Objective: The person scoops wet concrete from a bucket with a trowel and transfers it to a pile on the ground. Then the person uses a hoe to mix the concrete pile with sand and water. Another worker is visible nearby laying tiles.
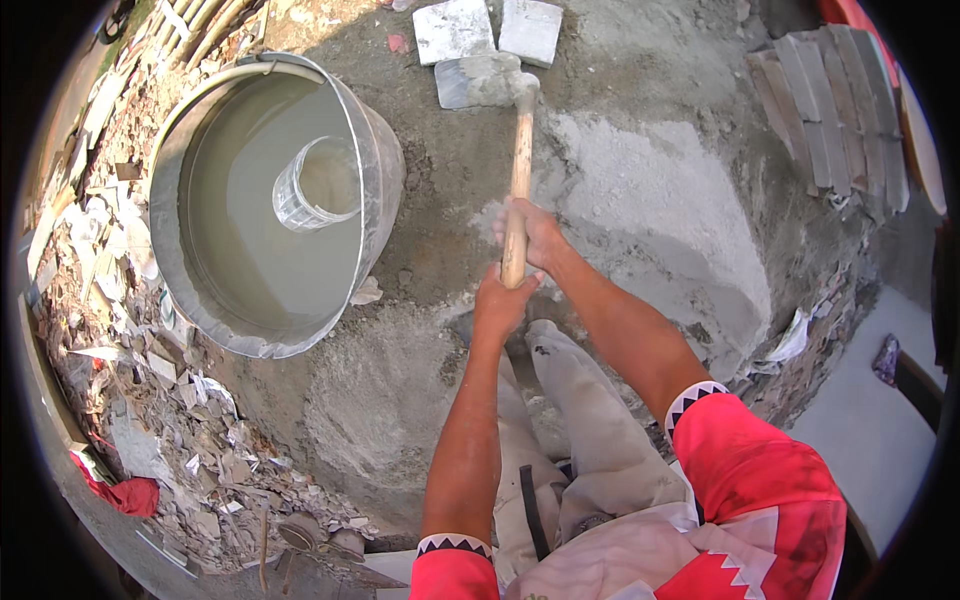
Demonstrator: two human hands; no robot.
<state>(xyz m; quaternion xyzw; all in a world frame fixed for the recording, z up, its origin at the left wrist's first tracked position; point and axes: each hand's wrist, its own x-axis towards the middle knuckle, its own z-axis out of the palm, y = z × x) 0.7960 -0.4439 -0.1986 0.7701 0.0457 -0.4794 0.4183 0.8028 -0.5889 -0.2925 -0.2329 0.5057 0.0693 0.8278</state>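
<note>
Both my hands grip the wooden handle (523, 150) of a hoe, which points away from me. My left hand (501, 304) wraps the butt end, and my right hand (536, 232) holds it a little farther up. The broad metal hoe blade (476, 81), smeared with grey, lies at the far end, close to two pale square blocks. Below the handle spreads grey, cement-like ground (450, 210). Right of the handle is a heap of pale grey powder (660, 172).
A large tub (382, 165) of murky water stands at left, with a clear plastic container (307, 199) floating in it. Rubble and scraps (217, 450) line the left side. Two pale blocks (454, 30) lie ahead; stacked grey slabs (840, 112) are at far right.
</note>
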